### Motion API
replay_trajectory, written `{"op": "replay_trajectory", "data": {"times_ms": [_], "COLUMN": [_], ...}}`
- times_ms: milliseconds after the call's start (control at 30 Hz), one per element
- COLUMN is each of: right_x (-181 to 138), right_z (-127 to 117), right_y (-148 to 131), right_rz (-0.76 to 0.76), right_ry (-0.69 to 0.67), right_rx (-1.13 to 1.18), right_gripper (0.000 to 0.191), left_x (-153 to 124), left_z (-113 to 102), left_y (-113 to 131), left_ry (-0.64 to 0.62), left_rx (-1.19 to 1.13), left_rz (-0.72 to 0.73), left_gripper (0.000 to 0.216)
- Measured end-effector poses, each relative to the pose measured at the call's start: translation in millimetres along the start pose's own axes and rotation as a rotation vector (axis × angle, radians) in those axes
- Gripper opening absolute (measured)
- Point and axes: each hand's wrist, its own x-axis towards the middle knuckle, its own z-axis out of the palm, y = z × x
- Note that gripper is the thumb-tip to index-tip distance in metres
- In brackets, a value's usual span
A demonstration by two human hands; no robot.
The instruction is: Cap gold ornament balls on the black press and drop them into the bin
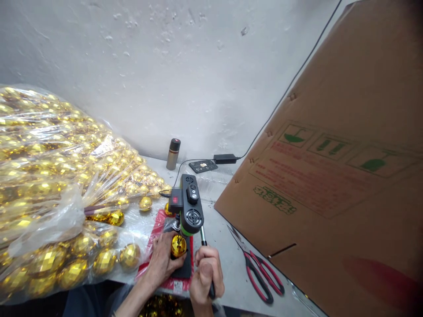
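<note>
At the lower centre of the frame, the left hand [162,259] grips a faceted gold ball [179,246] between thumb and fingers, just below the head of a black hand press [192,207]. The ball is round, with no evident long axis. The press head's long axis runs nearly up and down the frame, its lower end leaning slightly right. The right hand [207,274] is closed around the lever [203,236], which slants down and slightly right. Scissors [244,247] at lower right point to the upper left.
</note>
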Motion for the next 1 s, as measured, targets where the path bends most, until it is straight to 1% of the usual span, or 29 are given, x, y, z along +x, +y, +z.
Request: {"op": "replay_trajectory", "data": {"times_ms": [133,300,667,833,1000], "right_x": [-3,-3,-3,-11,-20], "right_z": [-1,0,0,1,5], "right_y": [2,4,7,10,18], "right_rz": [0.013,-0.009,-0.012,-0.041,-0.074], "right_ry": [-0.02,-0.003,-0.009,-0.036,-0.011], "right_rx": [0.002,0.028,0.048,0.032,0.015], "right_gripper": [0.034,0.031,0.033,0.037,0.037], "left_x": [0,-1,2,1,1], "left_z": [1,1,3,6,6], "left_y": [0,1,-3,-7,-5], "left_ry": [0.009,0.01,0.02,0.033,0.016], "left_rx": [-0.004,-0.001,0.03,0.019,0.011], "left_rz": [-0.004,-0.003,0.014,0.031,0.023], "left_gripper": [0.05,0.049,0.052,0.051,0.052]}}
